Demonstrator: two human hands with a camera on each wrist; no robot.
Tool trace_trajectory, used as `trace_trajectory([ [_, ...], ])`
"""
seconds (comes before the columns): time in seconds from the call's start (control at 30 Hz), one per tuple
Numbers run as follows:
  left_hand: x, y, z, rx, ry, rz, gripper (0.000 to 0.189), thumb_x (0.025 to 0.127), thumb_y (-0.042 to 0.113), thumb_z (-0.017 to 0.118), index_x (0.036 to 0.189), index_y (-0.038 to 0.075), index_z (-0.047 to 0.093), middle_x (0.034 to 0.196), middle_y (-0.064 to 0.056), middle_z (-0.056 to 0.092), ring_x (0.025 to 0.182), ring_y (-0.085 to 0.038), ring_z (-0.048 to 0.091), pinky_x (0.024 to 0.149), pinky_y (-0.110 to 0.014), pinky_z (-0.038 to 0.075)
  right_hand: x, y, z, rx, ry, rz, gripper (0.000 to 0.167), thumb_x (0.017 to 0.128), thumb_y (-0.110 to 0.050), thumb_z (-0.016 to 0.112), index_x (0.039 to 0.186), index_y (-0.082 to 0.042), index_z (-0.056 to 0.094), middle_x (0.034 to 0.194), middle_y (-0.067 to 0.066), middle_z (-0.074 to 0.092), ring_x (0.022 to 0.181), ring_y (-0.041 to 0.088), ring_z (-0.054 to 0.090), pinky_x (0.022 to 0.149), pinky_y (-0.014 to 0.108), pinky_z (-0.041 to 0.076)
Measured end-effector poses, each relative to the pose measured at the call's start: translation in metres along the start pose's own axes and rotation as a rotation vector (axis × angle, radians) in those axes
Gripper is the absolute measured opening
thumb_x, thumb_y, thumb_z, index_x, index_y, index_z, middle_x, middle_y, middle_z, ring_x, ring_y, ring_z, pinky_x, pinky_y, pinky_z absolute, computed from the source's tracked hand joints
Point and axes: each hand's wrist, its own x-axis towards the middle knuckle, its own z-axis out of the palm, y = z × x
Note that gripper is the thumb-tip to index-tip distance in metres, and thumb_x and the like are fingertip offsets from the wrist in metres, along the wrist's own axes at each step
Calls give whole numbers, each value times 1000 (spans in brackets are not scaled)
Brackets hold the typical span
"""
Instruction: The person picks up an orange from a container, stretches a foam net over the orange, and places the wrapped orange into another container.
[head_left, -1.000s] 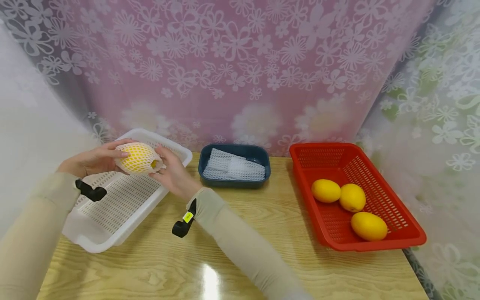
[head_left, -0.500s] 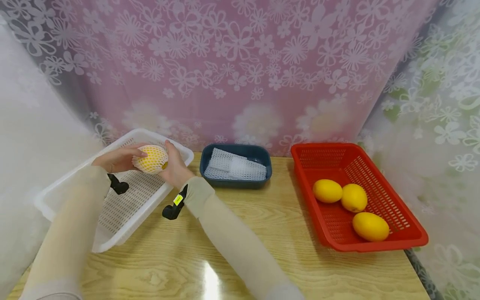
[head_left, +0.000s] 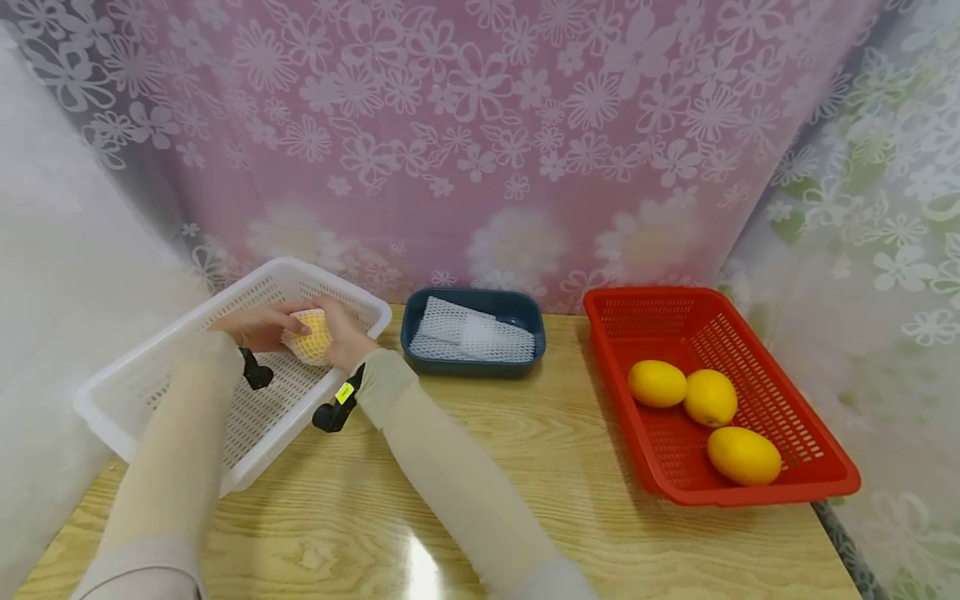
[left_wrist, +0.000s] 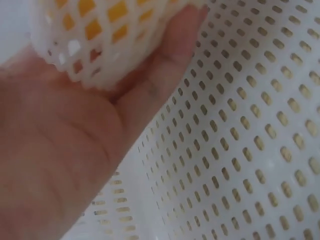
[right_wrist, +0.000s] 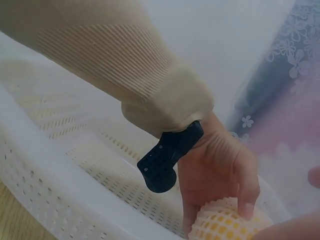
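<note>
Over the far end of the white slotted plastic basket [head_left: 247, 433], both hands hold a yellow lemon [head_left: 315, 337] wrapped in a white foam net sleeve. My left hand [head_left: 262, 327] grips it from the left, with the thumb on top in the right wrist view. My right hand [head_left: 347, 333] holds its right side. In the left wrist view the netted end rests against the left palm [left_wrist: 55, 140], with the basket's slotted wall close by. The lemon's underside is hidden.
A dark blue tray [head_left: 480, 367] with white foam net sleeves [head_left: 472, 333] stands in the middle. At the right, a red basket [head_left: 626, 433] holds three bare lemons [head_left: 744, 456]. A flowered curtain [head_left: 510, 150] hangs behind the wooden table [head_left: 420, 475].
Both hands have carried the netted lemon rightward and lowered it toward the far end of the white basket. The left forearm has swung right; the basket has turned slightly.
</note>
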Motion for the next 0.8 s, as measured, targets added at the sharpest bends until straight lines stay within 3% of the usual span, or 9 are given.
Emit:
trace_trajectory([
  [0.2,3,-4,-1,51,47,-71,48,96,0,46,122,38,55,117,-2,58,104,-19,59,93,-42,49,0,5,1,-22,80,-24,74,89,-21,67,149,-9,24,140,14,29,118,32,45,104,46,40],
  [0.33,2,-2,2,84,130,-122,49,95,3,50,135,30,46,121,-6,55,106,-22,58,94,-46,48,1,4,0,-42,72,-33,65,92,-21,65,146,-6,34,155,12,17,134,34,32,109,48,33],
  [0.47,-1,2,5,147,229,-162,70,91,9,58,153,14,23,129,-13,43,108,-25,53,95,-51,48,1,4,0,-81,49,-43,51,93,-21,64,138,-6,46,163,7,2,146,33,11,115,51,22],
  [0.57,0,5,6,190,265,-188,81,91,12,60,157,10,12,134,-19,38,112,-28,50,96,-54,47,1,2,-1,-111,34,-36,48,93,-21,64,136,-6,49,164,6,-1,148,33,3,117,52,15],
  [0.67,1,8,7,229,275,-202,84,92,15,60,158,8,9,139,-24,34,119,-35,46,96,-57,46,-2,-2,-2,-137,-14,-18,50,95,-22,64,139,-7,49,164,5,-2,149,33,1,118,54,13],
  [0.8,1,16,10,307,274,-208,86,92,18,62,157,2,7,153,-31,18,134,-49,30,99,-62,42,-14,-11,-3,-214,-153,6,44,99,-25,60,141,-13,53,164,1,4,150,29,2,117,56,12],
])
